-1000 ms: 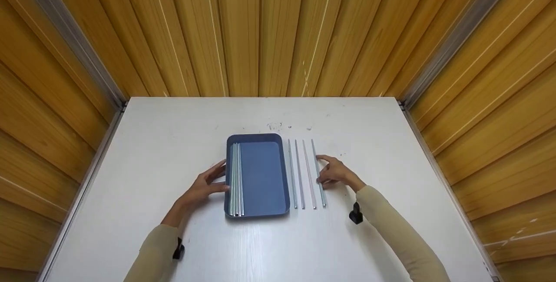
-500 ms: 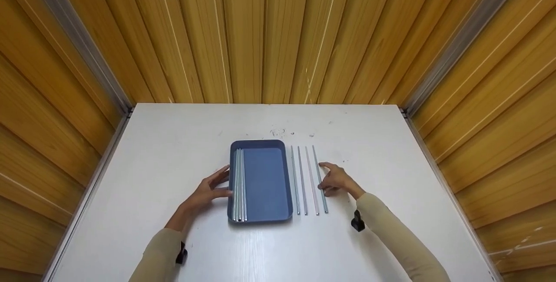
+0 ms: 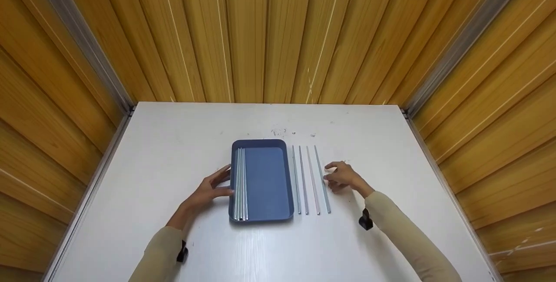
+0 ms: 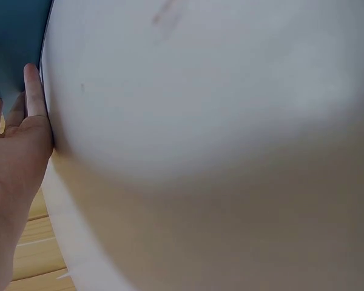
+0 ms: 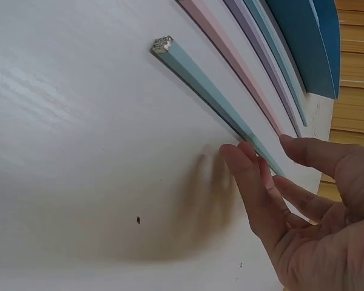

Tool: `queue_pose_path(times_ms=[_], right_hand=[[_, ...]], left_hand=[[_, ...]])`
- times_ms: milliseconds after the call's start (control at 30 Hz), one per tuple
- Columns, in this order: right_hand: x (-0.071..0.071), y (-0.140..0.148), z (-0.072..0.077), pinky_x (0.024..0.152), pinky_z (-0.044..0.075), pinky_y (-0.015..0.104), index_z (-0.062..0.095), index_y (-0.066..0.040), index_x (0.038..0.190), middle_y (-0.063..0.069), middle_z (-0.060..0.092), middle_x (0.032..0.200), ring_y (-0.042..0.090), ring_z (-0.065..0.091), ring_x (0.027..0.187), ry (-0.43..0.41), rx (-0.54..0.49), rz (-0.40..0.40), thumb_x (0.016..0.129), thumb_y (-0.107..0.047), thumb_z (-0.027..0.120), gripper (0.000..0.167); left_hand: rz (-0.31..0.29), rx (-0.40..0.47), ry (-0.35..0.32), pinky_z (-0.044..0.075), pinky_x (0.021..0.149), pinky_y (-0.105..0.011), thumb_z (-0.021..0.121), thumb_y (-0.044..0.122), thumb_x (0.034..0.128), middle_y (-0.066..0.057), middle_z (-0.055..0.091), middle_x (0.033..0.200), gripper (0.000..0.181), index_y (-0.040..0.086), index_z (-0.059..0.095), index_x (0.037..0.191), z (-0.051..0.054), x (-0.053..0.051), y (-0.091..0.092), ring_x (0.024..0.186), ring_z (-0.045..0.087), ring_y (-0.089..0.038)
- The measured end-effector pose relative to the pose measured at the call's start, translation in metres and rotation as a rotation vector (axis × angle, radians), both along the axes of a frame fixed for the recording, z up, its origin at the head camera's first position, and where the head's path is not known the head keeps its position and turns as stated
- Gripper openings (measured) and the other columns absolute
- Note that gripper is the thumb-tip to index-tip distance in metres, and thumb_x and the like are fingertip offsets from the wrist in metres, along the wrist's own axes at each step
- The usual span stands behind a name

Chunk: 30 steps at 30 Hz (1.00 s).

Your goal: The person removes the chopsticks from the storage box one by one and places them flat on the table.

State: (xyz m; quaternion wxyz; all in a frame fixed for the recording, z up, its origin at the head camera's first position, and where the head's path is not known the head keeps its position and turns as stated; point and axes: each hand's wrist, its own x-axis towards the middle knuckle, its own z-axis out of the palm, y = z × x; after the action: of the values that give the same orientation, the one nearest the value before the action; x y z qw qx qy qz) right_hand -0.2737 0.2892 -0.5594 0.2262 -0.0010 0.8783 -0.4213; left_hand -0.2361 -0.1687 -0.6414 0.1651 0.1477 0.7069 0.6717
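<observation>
The outermost pale blue-green stick lies flat on the desk, a little to the right of the desk's middle line. Its long axis runs between the far and near edges of the desk, the far end leaning slightly toward the left edge. The right hand is much the nearer of the two hands: it is just beside the stick, on the side toward the desk's right edge, so the stick is directly leftward of the fingertips, crossing in front of them near its mid-length. That hand's fingers are loosely bent with a gap to the thumb, and it grips nothing; whether a tip brushes the stick I cannot tell. Next toward the left edge come a pink stick, a purple stick and another blue-green stick, spaced apart and nearly parallel. Beyond them lies the blue tray, its long sides pointing the same way, with a close row of sticks along its left wall. The left hand rests its extended fingers and thumb against that wall, the whole tray between it and the loose sticks. Wood-patterned panels rise behind the desk's far edge.
</observation>
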Motion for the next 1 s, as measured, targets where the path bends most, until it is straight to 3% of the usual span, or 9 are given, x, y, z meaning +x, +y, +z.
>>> queue_pose_path(times_ms=[267,467,767,1000], right_hand=[[-0.011,-0.015,0.028,0.070,0.066,0.040,0.047,0.011,0.143,0.036,0.066,0.115,0.043,0.074,0.095,0.044,-0.006,0.078,0.099,-0.008,0.062,0.050],[-0.018,-0.049,0.047,0.067,0.066,0.041,0.052,0.005,0.143,0.030,0.066,0.113,0.043,0.074,0.097,0.101,-0.109,0.116,0.099,-0.009,0.065,0.048],[-0.021,-0.094,0.043,0.078,0.066,0.038,0.051,0.003,0.145,0.034,0.062,0.114,0.047,0.072,0.101,0.107,-0.243,0.311,0.101,-0.008,0.063,0.047],[-0.022,-0.130,0.042,0.086,0.062,0.055,0.051,-0.001,0.147,0.028,0.067,0.112,0.050,0.069,0.105,0.132,-0.207,0.428,0.099,-0.012,0.067,0.051]], left_hand=[[-0.014,-0.023,0.000,0.024,0.127,-0.057,0.077,0.008,0.0903,-0.019,0.032,0.166,0.089,0.014,0.026,0.163,0.001,-0.001,0.003,0.154,0.030,-0.040],[0.005,-0.026,-0.009,0.024,0.127,-0.057,0.078,0.008,0.0895,-0.020,0.032,0.166,0.091,0.012,0.025,0.163,0.003,0.000,0.003,0.154,0.031,-0.040],[0.012,-0.030,-0.011,0.025,0.127,-0.056,0.078,0.009,0.0899,-0.018,0.033,0.166,0.090,0.014,0.026,0.163,0.004,0.003,0.003,0.154,0.031,-0.039],[-0.004,-0.015,0.012,0.029,0.125,-0.056,0.078,0.008,0.0901,-0.020,0.032,0.166,0.090,0.012,0.026,0.163,0.004,0.001,0.001,0.153,0.031,-0.041]])
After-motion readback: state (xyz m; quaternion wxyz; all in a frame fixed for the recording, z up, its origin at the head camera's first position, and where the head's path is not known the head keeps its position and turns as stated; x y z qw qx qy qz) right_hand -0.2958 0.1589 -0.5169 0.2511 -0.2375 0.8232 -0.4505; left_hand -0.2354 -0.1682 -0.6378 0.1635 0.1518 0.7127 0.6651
